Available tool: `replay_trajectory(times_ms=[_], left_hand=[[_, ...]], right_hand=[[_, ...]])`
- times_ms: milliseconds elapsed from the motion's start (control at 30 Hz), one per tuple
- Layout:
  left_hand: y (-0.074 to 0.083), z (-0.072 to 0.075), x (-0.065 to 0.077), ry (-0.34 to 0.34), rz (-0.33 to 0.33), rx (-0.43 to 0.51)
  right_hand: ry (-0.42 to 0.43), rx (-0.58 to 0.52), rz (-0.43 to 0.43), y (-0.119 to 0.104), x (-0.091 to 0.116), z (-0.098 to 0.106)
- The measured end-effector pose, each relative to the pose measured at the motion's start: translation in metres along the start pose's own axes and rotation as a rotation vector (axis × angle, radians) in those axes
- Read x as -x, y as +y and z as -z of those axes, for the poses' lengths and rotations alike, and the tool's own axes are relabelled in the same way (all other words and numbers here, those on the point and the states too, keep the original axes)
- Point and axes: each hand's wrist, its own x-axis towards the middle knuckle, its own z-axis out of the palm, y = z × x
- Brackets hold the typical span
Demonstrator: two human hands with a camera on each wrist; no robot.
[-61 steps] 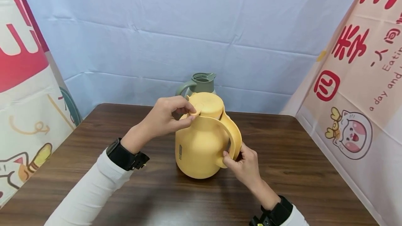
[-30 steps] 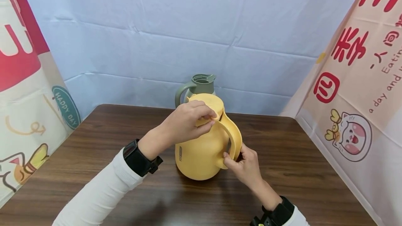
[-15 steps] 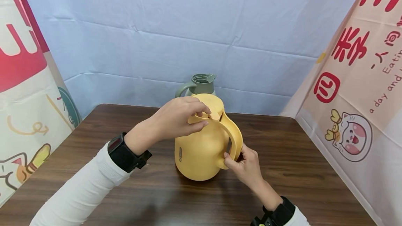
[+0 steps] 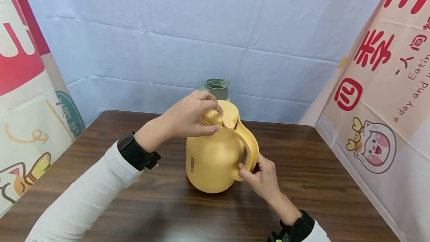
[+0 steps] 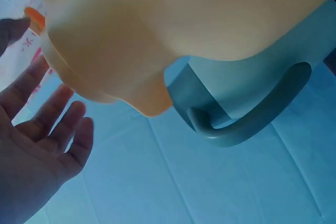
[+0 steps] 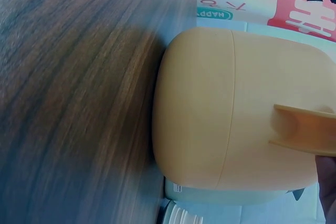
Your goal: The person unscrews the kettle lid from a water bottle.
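Observation:
A yellow vacuum jug [image 4: 211,163] stands upright on the wooden table, its handle [image 4: 250,148] toward the right. On its mouth sits a round yellow lid [image 4: 231,109] with a small tab [image 4: 228,121] near the handle's top. My left hand [image 4: 191,117] is at the lid's left side, fingers loosely bent and spread. In the left wrist view the thumb is by the orange-looking tab [image 5: 34,20], and the index fingertip is at the lid's edge; contact is hard to tell. My right hand [image 4: 263,178] grips the lower handle, thumb in front.
Behind the yellow jug stands a green jug [image 4: 217,88] with an uncovered mouth, mostly hidden. A threaded stopper-like piece [image 6: 182,214] lies beside it in the right wrist view. Blue cloth [image 4: 168,47] hangs at the back, and printed cloths hang at both sides.
The lid has turned, its tab shifting right toward the handle. My left hand moved right with the tab, then released it and drew back to the left. My right hand stays on the handle.

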Motion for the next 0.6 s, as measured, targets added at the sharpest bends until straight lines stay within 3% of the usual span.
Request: replay_trajectory(times_ms=[133, 333, 600], left_hand=[[-0.006, 0.000, -0.005, -0.101, 0.083, 0.021], [-0.014, -0.002, -0.017, -0.227, 0.157, 0.072], [-0.020, -0.008, -0.032, -0.314, 0.239, 0.122]], right_hand=[[0.003, 0.006, 0.001, 0.000, 0.000, -0.001], [0.003, -0.004, -0.002, -0.001, 0.000, 0.000], [-0.004, 0.015, -0.026, -0.001, -0.001, 0.000]])
